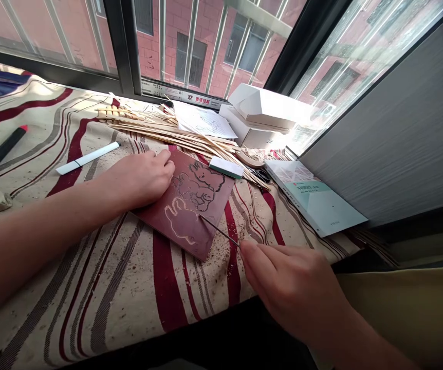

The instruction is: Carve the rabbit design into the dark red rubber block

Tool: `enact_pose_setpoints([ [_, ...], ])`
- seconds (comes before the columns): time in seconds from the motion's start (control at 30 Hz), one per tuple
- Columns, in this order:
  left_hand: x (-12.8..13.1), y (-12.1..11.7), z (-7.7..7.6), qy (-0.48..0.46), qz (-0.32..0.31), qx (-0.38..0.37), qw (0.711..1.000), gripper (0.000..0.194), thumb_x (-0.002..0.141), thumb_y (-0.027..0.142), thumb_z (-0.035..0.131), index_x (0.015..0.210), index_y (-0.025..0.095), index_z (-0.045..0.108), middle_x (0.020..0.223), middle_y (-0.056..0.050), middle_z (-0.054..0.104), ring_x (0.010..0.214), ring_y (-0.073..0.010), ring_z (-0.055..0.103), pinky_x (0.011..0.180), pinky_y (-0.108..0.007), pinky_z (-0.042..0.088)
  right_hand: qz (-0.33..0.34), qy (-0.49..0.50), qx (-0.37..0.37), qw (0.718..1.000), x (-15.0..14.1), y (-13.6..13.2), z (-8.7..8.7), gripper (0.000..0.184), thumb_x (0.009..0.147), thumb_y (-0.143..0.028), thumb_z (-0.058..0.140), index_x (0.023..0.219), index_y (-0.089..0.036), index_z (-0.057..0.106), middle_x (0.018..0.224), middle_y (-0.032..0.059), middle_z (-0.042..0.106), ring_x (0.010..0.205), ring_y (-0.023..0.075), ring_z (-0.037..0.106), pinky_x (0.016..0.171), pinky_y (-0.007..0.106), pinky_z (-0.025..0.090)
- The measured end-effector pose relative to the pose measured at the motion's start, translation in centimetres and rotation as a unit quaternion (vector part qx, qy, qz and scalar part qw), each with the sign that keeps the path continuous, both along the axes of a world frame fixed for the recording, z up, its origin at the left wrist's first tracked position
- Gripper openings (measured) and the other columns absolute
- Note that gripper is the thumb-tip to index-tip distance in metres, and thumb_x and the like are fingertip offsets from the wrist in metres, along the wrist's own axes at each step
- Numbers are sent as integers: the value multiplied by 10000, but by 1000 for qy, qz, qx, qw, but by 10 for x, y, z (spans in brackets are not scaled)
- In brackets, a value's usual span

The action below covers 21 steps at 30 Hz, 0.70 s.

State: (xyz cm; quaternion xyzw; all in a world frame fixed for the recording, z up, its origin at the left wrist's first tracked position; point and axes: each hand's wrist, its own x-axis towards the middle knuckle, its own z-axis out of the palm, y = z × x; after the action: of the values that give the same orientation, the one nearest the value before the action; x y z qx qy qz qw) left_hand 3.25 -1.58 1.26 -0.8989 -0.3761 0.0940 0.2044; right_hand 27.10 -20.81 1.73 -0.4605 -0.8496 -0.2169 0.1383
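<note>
A reddish-brown board (206,226) lies on the striped cloth, with rabbit-like figures on it. Some figures are drawn in dark lines; the lower left one has pale, cut outlines. My left hand (148,177) presses on the board's upper left side with its fingers curled, holding it down. Closed around a carving tool (221,232) is my right hand (287,282), just off the board's lower right. The tool's thin dark shaft reaches left, its tip touching the board near the pale outline. Its handle is hidden in the hand. Small shavings are scattered around the board.
A white and green eraser-like block (226,167) is at the board's far corner. Behind it lie thin wooden strips (175,132), a paper sheet (202,122) and white boxes (260,115). A book (317,198) is at right; a white pen (88,158) and black marker (3,149) are left.
</note>
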Motion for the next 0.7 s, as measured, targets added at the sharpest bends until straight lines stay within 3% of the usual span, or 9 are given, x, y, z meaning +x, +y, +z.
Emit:
enact_pose_setpoints([
  [0.13,0,0,-1,13,-19,11,1000,376,1007,117,376,1182,61,704,1293,-244,618,927,-288,648,801,-397,465,-4,-9,21,1000,-3,6,-2,255,909,-78,545,689,-204,566,528,-33,481,440,160,426,495,336,219],
  [0.27,-1,-1,-3,-14,16,2,1000,401,1051,189,345,1249,89,678,1384,-239,590,919,-284,650,761,-397,445,26,-13,-34,999,6,8,8,258,924,-82,542,699,-204,575,554,-32,535,459,157,464,502,343,230],
  [0.37,1,-4,0,-31,24,-16,999,384,1044,166,358,1232,89,685,1370,-229,602,898,-264,638,762,-387,429,27,-17,-30,999,12,8,11,254,921,-75,548,704,-200,588,556,-32,537,476,154,485,508,340,236],
  [0.5,4,-8,5,-57,41,-40,997,377,989,74,400,1210,95,704,1316,-210,633,895,-249,632,778,-373,424,26,-21,-2,999,9,6,8,266,927,-79,549,692,-200,579,535,-35,488,455,157,419,505,336,226],
  [0.7,6,-9,6,0,45,-28,999,409,1011,89,342,1252,94,672,1328,-210,610,969,-282,636,739,-373,425,12,-10,19,1000,5,4,-1,257,943,-85,553,712,-187,599,541,-31,491,466,154,420,518,333,228],
])
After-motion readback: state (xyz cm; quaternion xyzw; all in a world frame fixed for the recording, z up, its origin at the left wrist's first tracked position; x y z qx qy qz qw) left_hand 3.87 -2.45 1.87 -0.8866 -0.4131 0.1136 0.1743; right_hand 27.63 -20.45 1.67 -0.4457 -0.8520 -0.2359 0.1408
